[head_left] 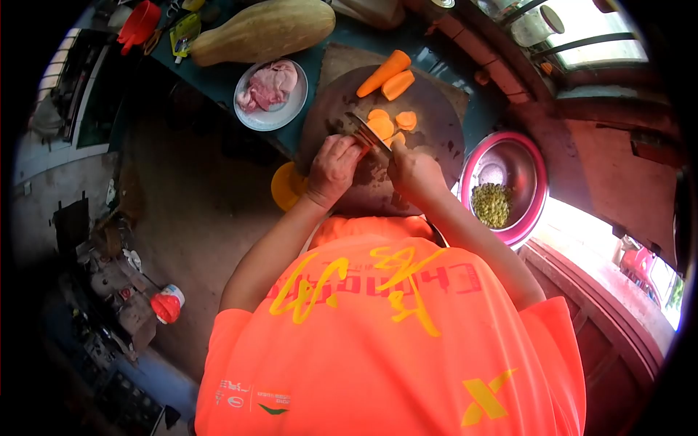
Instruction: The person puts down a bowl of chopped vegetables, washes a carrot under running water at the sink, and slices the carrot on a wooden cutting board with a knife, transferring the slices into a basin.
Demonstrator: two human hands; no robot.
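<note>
My right hand is wrapped round the handle of a knife, its blade slanting up and left over a round dark chopping board. My left hand has its fingers bent together against a piece of carrot, right beside the blade and mostly hidden by the fingers. On the far side of the blade lie several carrot slices, with another slice to their right. Toward the back of the board rest two larger carrot pieces, one long and one shorter.
A plate of raw meat stands left of the board, below a big pale gourd. To the right, a pink-rimmed metal basin contains chopped green bits. Something yellow and round sits lower, left of the board.
</note>
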